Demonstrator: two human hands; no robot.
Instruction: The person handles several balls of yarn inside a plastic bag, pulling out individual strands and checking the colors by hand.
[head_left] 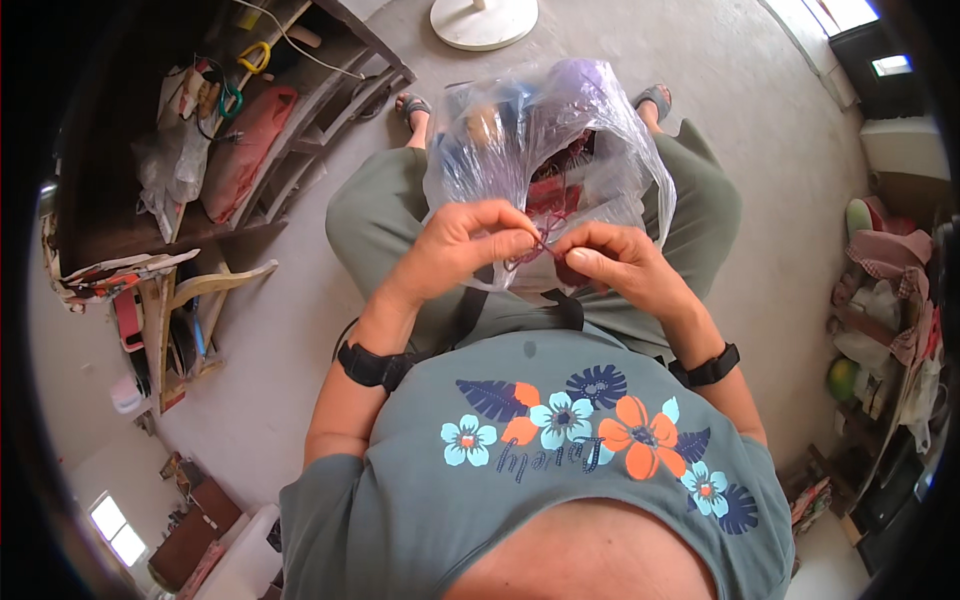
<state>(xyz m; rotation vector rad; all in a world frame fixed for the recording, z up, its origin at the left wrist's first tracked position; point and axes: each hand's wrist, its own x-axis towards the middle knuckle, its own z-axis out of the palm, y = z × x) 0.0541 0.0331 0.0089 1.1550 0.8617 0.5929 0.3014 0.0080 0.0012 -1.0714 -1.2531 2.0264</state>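
A clear plastic bag [472, 160] rests on my lap between my knees. Purple, blue and orange-tan bundles show through it, and dark red strands lie at its opening. Just above the bag's near edge, my left hand [470, 248] pinches a thin dark red cord [545, 238] between thumb and fingers. Close by on the right, my right hand [628, 268] pinches the same cord, with a small dark red piece under its fingertips. Loops of cord hang between the two hands, nearly touching. The exact shape of the dark red piece is partly hidden by my fingers.
At the left stands a wooden shelf [330, 135] holding yellow-handled scissors [254, 58], green-handled scissors [230, 99] and a red bag [252, 150]. A round white base [484, 24] stands on the floor ahead. Piled cloth items [893, 255] line the right side.
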